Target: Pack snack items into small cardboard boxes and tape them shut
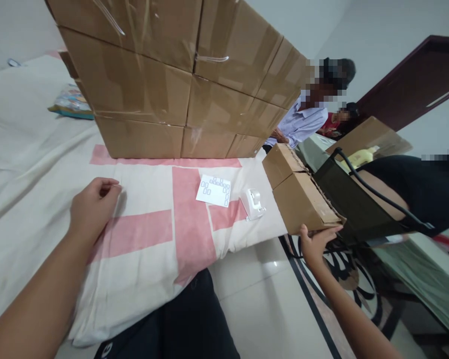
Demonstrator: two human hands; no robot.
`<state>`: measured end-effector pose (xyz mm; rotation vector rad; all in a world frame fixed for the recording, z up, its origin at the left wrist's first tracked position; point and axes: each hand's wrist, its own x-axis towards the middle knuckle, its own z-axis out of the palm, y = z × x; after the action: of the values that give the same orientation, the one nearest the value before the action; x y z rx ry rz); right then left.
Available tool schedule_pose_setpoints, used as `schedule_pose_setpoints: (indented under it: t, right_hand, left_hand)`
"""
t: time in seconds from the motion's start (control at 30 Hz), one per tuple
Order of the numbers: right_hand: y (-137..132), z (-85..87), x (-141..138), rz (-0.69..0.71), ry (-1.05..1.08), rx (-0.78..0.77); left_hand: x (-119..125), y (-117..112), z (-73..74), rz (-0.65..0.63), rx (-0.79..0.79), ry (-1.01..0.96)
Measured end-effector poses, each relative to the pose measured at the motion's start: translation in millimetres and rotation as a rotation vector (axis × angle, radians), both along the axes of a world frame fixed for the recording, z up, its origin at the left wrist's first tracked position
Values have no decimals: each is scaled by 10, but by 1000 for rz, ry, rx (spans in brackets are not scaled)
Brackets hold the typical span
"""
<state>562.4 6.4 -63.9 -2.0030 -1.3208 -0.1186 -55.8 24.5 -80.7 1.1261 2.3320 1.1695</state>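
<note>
My left hand (pixel 93 203) rests on the white and pink bed cover, fingers curled in toward the thumb; nothing shows between them. My right hand (pixel 316 244) holds the near lower corner of a small brown cardboard box (pixel 299 199), its thumb on the front face and its fingers along the edge. That box sits at the right edge of the bed. In front of me lie a white card (pixel 214 190) printed with small blue-outlined rectangles and a white tape dispenser (pixel 252 203). Behind them stands a large wall of taped cardboard boxes (pixel 187 94).
A colourful packet (pixel 73 102) lies left of the box wall. Beyond the bed's right side are a dark chair (pixel 355 199), a person in a light shirt (pixel 307 122), another in red, and one in dark clothing. Tiled floor (pixel 262 289) shows below.
</note>
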Motion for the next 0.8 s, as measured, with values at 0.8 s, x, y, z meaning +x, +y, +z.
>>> schedule_pose_setpoints:
  t: [0.8]
  right_hand:
    - [1212,-26,-154,34,-26,31]
  left_hand:
    - [15,-60,30,-86,-24,9]
